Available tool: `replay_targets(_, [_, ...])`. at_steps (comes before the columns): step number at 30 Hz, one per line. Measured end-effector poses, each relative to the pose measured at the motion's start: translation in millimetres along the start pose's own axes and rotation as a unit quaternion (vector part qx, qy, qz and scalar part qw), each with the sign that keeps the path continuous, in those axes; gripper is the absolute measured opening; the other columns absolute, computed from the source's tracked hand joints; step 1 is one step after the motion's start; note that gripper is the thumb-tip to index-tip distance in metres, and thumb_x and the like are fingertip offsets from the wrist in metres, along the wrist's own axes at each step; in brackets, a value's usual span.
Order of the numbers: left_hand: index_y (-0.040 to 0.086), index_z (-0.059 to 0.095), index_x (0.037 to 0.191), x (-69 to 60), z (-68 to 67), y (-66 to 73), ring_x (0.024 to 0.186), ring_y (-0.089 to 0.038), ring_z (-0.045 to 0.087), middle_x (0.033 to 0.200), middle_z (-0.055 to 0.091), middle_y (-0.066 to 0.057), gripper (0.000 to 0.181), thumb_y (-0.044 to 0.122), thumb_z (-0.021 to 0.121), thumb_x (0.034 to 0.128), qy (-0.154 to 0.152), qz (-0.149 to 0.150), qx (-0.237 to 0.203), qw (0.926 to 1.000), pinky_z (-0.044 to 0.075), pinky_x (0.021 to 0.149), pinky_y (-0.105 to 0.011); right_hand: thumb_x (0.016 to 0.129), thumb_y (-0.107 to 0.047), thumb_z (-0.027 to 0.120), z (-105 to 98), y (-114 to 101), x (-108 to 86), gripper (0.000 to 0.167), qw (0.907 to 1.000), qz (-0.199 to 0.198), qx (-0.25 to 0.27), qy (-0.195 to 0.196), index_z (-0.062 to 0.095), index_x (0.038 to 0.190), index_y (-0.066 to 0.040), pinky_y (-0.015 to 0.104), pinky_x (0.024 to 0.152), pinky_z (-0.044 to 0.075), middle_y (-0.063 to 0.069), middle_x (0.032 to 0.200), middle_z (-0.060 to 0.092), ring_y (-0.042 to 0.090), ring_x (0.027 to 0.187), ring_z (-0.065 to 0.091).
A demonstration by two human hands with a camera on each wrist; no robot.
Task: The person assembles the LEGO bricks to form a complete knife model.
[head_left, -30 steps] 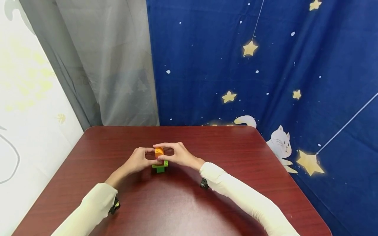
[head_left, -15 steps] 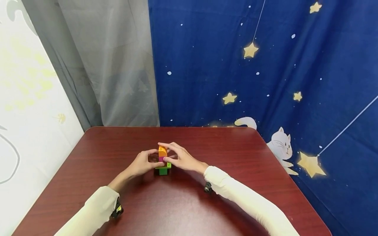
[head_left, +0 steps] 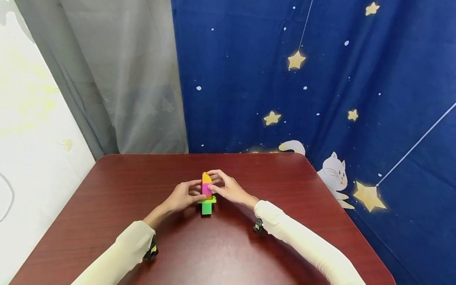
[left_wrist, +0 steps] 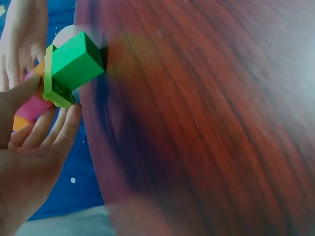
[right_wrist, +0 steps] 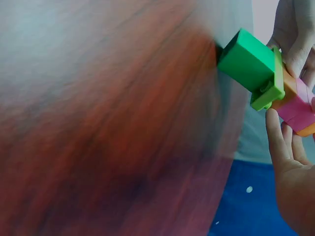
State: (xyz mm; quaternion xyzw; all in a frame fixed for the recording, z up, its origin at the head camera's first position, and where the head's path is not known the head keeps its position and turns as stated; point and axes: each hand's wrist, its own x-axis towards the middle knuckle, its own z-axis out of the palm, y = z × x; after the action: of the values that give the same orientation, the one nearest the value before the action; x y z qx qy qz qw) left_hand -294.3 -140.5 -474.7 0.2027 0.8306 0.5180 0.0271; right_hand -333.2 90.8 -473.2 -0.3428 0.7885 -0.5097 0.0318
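A tower of toy building blocks stands upright between the hands. It has a green block [head_left: 206, 208] at the bottom, a wider lime plate [head_left: 214, 200] above, then an orange block [left_wrist: 39, 71], pink blocks [right_wrist: 298, 109] and a rounded yellow-orange block [head_left: 206, 177] on top. My left hand [head_left: 181, 197] pinches the tower from the left, its thumb on the lower orange block. From the right my right hand [head_left: 229, 190] holds the pink part between thumb and fingers. Whether the green base touches the table cannot be told for sure.
The dark red wooden table [head_left: 228, 245] spreads around the tower, with rounded far corners. Behind it hang a grey curtain [head_left: 142, 79] and a blue curtain [head_left: 242, 79] with stars. A white patterned surface [head_left: 35, 130] borders the left side.
Both hands and the tower have shifted right in the head view. The right index finger has come down from the tower's top, and more of the pink part shows.
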Motion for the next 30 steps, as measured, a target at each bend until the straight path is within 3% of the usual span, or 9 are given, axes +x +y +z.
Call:
replay_targets(6, [-0.012, 0.053, 0.143, 8.4, 9.4, -2.0, 0.091, -0.023, 0.077, 0.115, 0.074, -0.021, 0.064, 0.014, 0.082, 0.0916, 0.009, -0.015, 0.001, 0.9999, 0.062, 0.071, -0.034, 0.094, -0.009, 0.078, -3.0, 11.3, -3.9, 0.072, 0.9995, 0.031, 0.002, -0.008, 0.045, 0.157, -0.012, 0.031, 0.090, 0.058, 0.013, 0.141, 0.059, 0.026, 0.120, 0.066])
replay_targets(9, [-0.009, 0.057, 0.141, 11.6, 11.8, -4.0, 0.089, -0.022, 0.076, 0.115, 0.074, -0.020, 0.059, 0.016, 0.081, 0.0925, 0.017, -0.020, 0.025, 0.9993, 0.062, 0.070, -0.033, 0.091, -0.010, 0.082, -3.0, 15.8, -3.8, 0.078, 0.9990, 0.044, -0.013, 0.000, 0.043, 0.158, -0.012, 0.030, 0.089, 0.058, 0.014, 0.138, 0.062, 0.027, 0.119, 0.068])
replay_targets(14, [-0.005, 0.066, 0.133, 17.7, 13.6, -10.7, 0.091, -0.022, 0.076, 0.113, 0.076, -0.018, 0.051, 0.023, 0.080, 0.0935, 0.031, -0.023, 0.084, 0.9957, 0.061, 0.070, -0.030, 0.089, -0.015, 0.084, 0.1, 22.8, 0.5, 0.072, 0.9968, 0.072, -0.023, 0.025, 0.051, 0.153, -0.009, 0.028, 0.088, 0.057, 0.013, 0.133, 0.069, 0.023, 0.113, 0.072])
replay_targets(20, [-0.003, 0.069, 0.131, 20.9, 8.4, -17.3, 0.081, -0.016, 0.072, 0.110, 0.076, -0.014, 0.046, 0.027, 0.077, 0.0960, 0.026, -0.026, 0.129, 0.9909, 0.056, 0.064, -0.028, 0.091, -0.016, 0.082, 6.1, 29.7, 7.1, 0.064, 0.9953, 0.090, -0.017, 0.033, 0.056, 0.148, -0.003, 0.038, 0.096, 0.056, 0.015, 0.135, 0.067, 0.026, 0.112, 0.072])
replay_targets(27, [-0.002, 0.072, 0.126, 27.3, 4.9, -23.4, 0.075, -0.016, 0.063, 0.110, 0.077, -0.015, 0.041, 0.026, 0.076, 0.0969, 0.035, -0.027, 0.154, 0.9870, 0.051, 0.067, -0.028, 0.092, -0.019, 0.082, 10.6, 34.9, 15.8, 0.059, 0.9914, 0.121, -0.023, 0.046, 0.061, 0.144, -0.004, 0.031, 0.095, 0.055, 0.012, 0.130, 0.070, 0.021, 0.110, 0.073])
replay_targets(30, [-0.003, 0.073, 0.124, 29.9, 4.5, -25.7, 0.083, -0.021, 0.067, 0.111, 0.076, -0.017, 0.039, 0.026, 0.076, 0.0968, 0.043, -0.023, 0.165, 0.9851, 0.055, 0.073, -0.035, 0.092, -0.019, 0.082, 11.9, 38.5, 19.1, 0.056, 0.9906, 0.124, -0.024, 0.052, 0.063, 0.141, -0.003, 0.028, 0.092, 0.056, 0.012, 0.126, 0.072, 0.021, 0.109, 0.074])
